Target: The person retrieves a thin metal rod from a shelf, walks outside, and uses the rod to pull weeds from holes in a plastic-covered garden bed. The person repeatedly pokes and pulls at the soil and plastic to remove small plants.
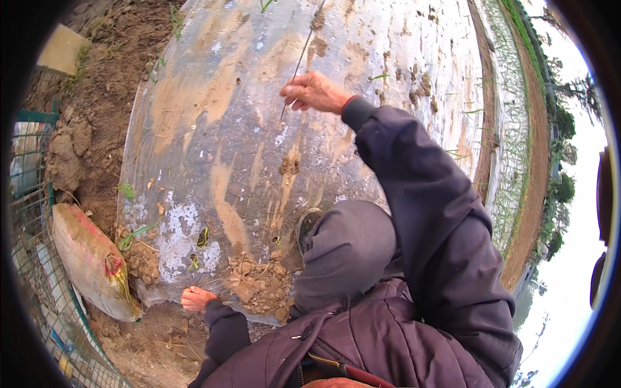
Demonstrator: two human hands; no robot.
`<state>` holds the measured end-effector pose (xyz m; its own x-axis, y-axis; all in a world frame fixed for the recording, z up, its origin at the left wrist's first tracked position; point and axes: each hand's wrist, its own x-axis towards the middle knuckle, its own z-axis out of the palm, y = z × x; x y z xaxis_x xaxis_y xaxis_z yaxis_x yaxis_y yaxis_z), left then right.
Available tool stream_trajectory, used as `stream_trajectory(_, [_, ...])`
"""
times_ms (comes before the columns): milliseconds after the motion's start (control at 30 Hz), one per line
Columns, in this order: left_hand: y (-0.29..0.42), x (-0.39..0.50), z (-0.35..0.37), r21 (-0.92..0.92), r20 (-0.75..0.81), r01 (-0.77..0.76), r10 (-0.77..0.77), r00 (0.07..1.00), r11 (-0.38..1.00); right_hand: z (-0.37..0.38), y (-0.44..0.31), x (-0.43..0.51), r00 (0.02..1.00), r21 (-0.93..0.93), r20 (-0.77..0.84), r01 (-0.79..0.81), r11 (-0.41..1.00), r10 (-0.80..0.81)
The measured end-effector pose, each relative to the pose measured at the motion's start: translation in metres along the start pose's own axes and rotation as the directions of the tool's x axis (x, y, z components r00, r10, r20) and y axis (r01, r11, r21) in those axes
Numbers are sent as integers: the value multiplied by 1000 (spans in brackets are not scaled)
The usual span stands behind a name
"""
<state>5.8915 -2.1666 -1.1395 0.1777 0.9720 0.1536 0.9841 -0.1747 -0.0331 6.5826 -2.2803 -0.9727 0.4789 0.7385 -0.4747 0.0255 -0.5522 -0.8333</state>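
Between the fingers of my right hand (315,92) is a thin dark rod (303,53), held slantwise above the plastic mulch film (262,97). Its near tip ends just below my fingers; the far end runs out at the top of the view. Whether the tip touches the film cannot be told. Down at the film's near edge, my left hand (196,298) is curled closed, with wrinkled film gathered at it; the fingertips are hidden. Mud streaks and whitish patches mark the film. Small green shoots (194,262) poke through holes near my left hand.
A filled woven sack (92,262) lies at left against a green wire fence (29,203). Loose soil (262,281) sits on the film by my bent knee (349,242). A pale block (63,48) rests upper left. Planted rows (514,121) run along the right.
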Motion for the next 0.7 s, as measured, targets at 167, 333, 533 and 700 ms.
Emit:
stream_trajectory(167, [-4, 1, 0, 89, 29, -7, 5, 1000, 996, -146, -14, -98, 926, -258, -353, 40, 965, -132])
stream_trajectory(333, [-5, 3, 0, 127, 53, -9, 2, 999, 992, -207, 8, -183, 808, -148, -587, -46, 988, -50])
stream_trajectory(533, [-3, 3, 2, 119, 15, -38, 36, 999, 992, -204, 33, -209, 771, -42, -633, -120, 992, 66])
stream_trajectory(700, [-2, 1, 0, 89, -17, -35, 37, 999, 995, -184, 13, -149, 777, 9, -622, -116, 993, 96])
